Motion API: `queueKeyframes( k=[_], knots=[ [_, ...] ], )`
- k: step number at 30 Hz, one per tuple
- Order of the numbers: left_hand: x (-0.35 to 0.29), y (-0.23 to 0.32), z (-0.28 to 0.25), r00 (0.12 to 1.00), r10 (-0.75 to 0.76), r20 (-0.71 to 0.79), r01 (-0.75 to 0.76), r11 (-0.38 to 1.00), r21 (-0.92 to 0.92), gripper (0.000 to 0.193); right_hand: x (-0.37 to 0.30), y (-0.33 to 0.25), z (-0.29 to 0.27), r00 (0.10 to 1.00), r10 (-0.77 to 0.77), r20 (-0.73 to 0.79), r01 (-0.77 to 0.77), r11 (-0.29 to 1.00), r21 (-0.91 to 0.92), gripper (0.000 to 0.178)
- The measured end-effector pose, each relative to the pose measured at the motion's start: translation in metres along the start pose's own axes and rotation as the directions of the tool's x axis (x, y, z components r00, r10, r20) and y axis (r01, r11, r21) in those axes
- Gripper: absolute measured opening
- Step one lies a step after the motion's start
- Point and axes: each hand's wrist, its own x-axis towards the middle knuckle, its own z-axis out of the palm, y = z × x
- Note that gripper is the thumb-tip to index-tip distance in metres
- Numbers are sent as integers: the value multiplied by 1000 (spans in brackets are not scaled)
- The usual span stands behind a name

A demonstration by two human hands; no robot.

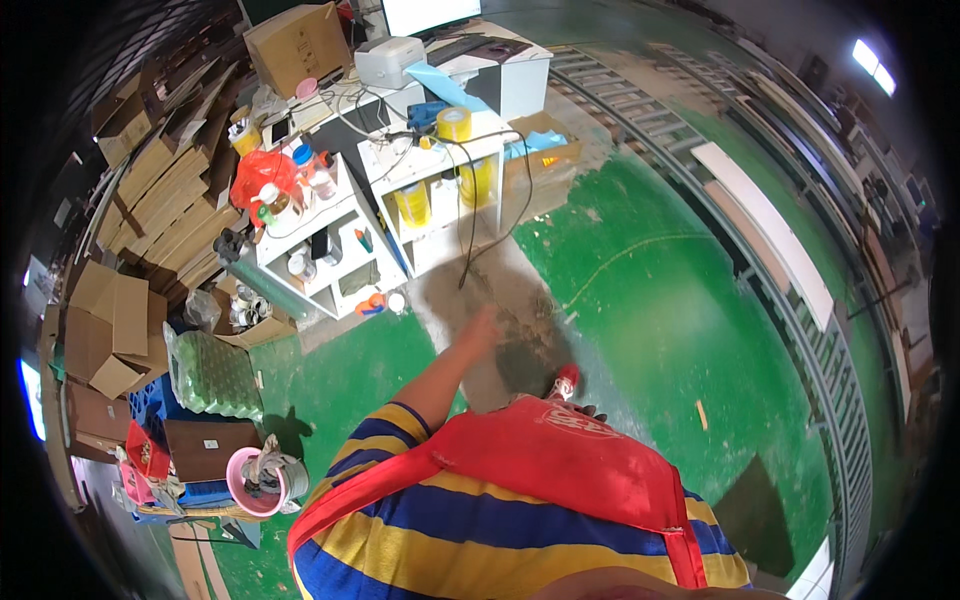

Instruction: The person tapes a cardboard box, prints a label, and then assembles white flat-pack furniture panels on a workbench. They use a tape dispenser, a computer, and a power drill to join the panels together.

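My left hand [483, 332] reaches forward from the striped sleeve, over the bare concrete strip [490, 265] of floor. Motion smears its fingers, and I can make out nothing held in it. The nearest thing ahead of it is a black cable [470, 240] hanging from the white shelf desk [380, 165]. Past the edge of my red apron [560, 450], small dark shapes show that may be fingertips of my right hand [597, 413]; the rest is hidden. A red shoe [567, 380] shows just beyond the apron.
Yellow tape rolls [453, 124] and a white printer [388, 62] sit on the desks. Bottles [320, 180] top the low white shelf. At left are cardboard boxes [110, 325] and a pink bucket [247, 480]. A roller conveyor [690, 150] carrying a white board [765, 225] curves along the right.
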Motion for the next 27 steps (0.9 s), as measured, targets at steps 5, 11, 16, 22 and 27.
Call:
queueKeyframes(
  k=[5, 11, 16, 22, 27],
  knots=[
    [131, -33, 3, 994, -100, -45, 108, 963, 248, 33, 168, -90, -93, 993, -120, -15, 119, 992, -50, 27],
    [188, -112, -7, 714, -693, -99, 699, 714, 48, 45, 389, -330, -263, 840, -501, -208, 520, 853, 45, 26],
    [329, -54, -57, 607, -697, -382, 644, 713, -277, 47, 459, -561, -358, 789, -567, -238, 593, 599, 538, 24],
    [628, -9, -134, 770, -258, -583, 236, 965, -116, 53, 565, -648, -368, 701, -712, 35, 700, 696, 157, 27],
    [839, -17, -212, 836, -62, -546, 290, 894, 342, 62, 645, -639, -395, 871, -491, 27, 471, 850, 237, 32]
  ],
)
